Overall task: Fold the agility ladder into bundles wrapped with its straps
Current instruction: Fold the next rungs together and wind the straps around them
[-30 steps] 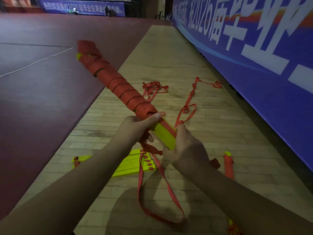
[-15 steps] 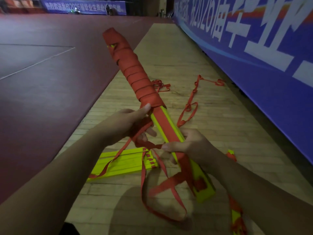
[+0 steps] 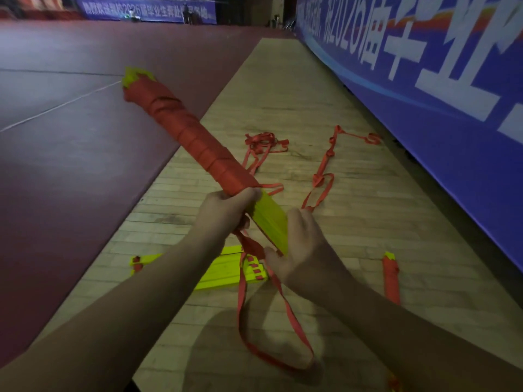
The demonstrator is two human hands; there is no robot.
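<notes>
We see the bundle (image 3: 198, 142) in mid-air over the wooden floor (image 3: 353, 222), swung back up-left from half a second ago. We judge another strap (image 3: 240, 301) turn is going on, with the near end bare yellow yet. Left hand (image 3: 226, 210) grips the wrap's edge, right hand (image 3: 302, 244) curls round the yellow end; loose rungs (image 3: 223, 273) lie below, blue banner (image 3: 424, 123) along the right.

Side banner (image 3: 424, 89), blue, large white print: "2026" followed by "届毕业"; characters at both ends are cut off or blurred. Far banner (image 3: 147, 9), blue, white line: "2026" faintly legible, remainder too blurred to read.
</notes>
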